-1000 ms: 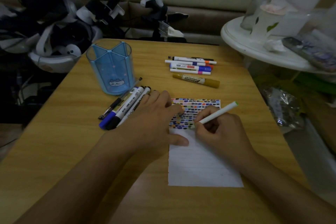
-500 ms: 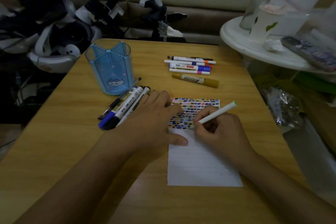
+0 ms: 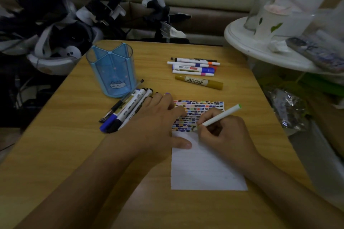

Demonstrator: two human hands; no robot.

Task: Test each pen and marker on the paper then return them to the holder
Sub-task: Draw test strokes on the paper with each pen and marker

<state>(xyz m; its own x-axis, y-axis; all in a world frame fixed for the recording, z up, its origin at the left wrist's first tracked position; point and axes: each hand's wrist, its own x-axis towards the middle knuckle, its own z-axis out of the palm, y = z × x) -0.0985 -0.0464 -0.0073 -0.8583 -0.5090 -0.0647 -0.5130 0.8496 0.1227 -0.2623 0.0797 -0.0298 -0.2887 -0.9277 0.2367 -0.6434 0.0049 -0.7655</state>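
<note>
Testing: the right hand [image 3: 223,135] pinches a white marker with a green end [image 3: 221,115], its tip down at the lower edge of the coloured dabs on the paper [image 3: 204,169].
Left hand [image 3: 158,122]: lies flat with straight fingers, pressing the paper's left edge and top corner; it grips nothing.
Stroke: make one short dab on the bare white just below the last row, with light pressure (the tip itself is hidden behind the fingers, so contact cannot be confirmed).
Paper: keep it pinned until the tip lifts, or the sheet will likely slide on the wooden table [image 3: 55,154].
Holder [image 3: 111,72]: the blue cup stands upright and seems empty, beyond the left hand.
Piles: one cluster of markers [image 3: 126,111] lies just beside the holder; another group [image 3: 193,67] lies well apart at the far side, with a gold marker [image 3: 199,82] nearest.
Cap: none is visible near the hands.
</note>
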